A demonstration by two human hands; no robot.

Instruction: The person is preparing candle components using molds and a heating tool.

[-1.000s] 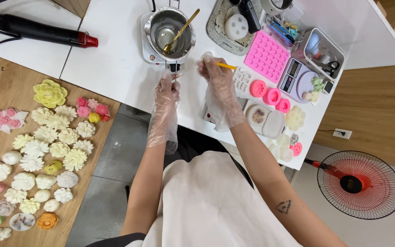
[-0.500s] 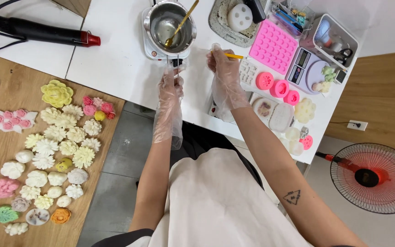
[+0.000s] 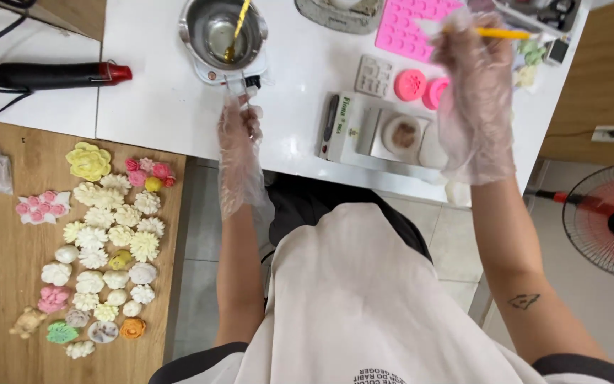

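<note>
Left hand, in a loose clear plastic glove, fingers pinched shut on the pot handle at the near edge of the white table. Handle pointing straight back toward the body, long axis running near to far; steel pot just beyond the fingertips, sitting on a small white hotplate. Gold spoon leaning in the pot, tilted up and to the right, bowl down in the liquid.

Right hand, gloved too, closed around a yellow stick, held roughly level, long axis left to right, free end pointing off to the right. Well apart from the pot, over the far right of the table, so the left hand much the nearer to the pot. Just left of and below that hand: pink tray mould, round pink moulds, white mould, and a flat box with a filled mould on it.

Farther out on the left: red-tipped heat gun lying crosswise, and rows of flower-shaped wax pieces on the wooden bench. Red fan on the floor at right.
</note>
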